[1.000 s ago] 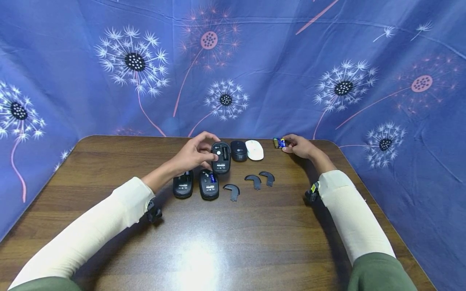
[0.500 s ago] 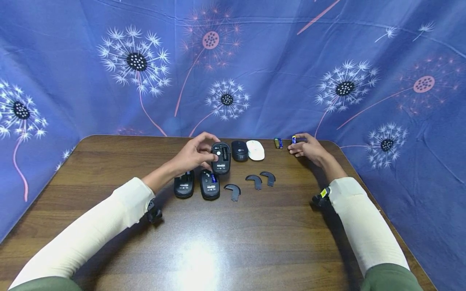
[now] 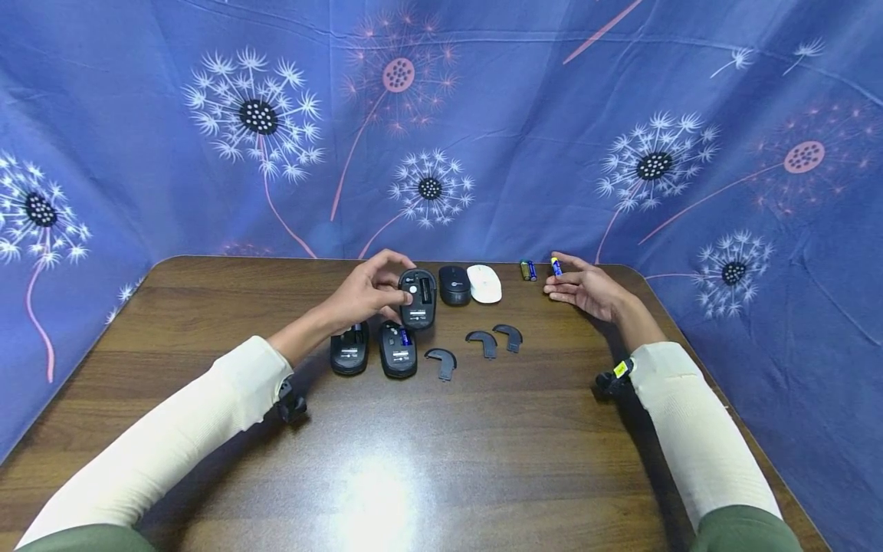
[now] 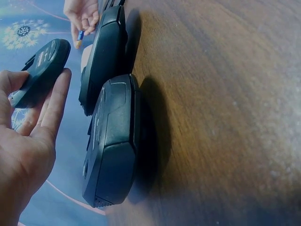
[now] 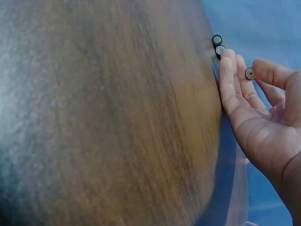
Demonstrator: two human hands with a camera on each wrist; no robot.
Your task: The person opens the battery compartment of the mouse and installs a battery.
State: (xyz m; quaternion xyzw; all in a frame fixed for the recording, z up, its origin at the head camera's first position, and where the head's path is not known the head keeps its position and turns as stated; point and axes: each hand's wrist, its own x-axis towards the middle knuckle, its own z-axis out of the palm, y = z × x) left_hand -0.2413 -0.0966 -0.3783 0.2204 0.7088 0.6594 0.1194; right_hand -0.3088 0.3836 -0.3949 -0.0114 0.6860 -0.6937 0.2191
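My left hand (image 3: 360, 295) holds a black computer mouse (image 3: 418, 312) with its underside towards me and its battery slot uncovered. In the left wrist view, the thumb lies on one face of this mouse (image 4: 42, 70) and the fingers support the other. At the back right, my right hand (image 3: 592, 291) pinches a blue and yellow battery (image 3: 556, 267) between thumb and fingers. The right wrist view shows the end of that battery (image 5: 250, 74). Two more batteries (image 3: 528, 271) lie side by side on the table, just left of the right hand.
Two upturned black mice (image 3: 348, 354) lie below the left hand; the right one shows a blue battery (image 3: 405, 337) in its slot. A black mouse (image 3: 454, 287) and a white mouse (image 3: 486, 284) sit at the back. Three dark covers (image 3: 483, 343) lie in front of them.
My right hand has moved right, away from the other batteries, carrying one battery, and has turned so the palm shows more. The left hand stays in place with its mouse.
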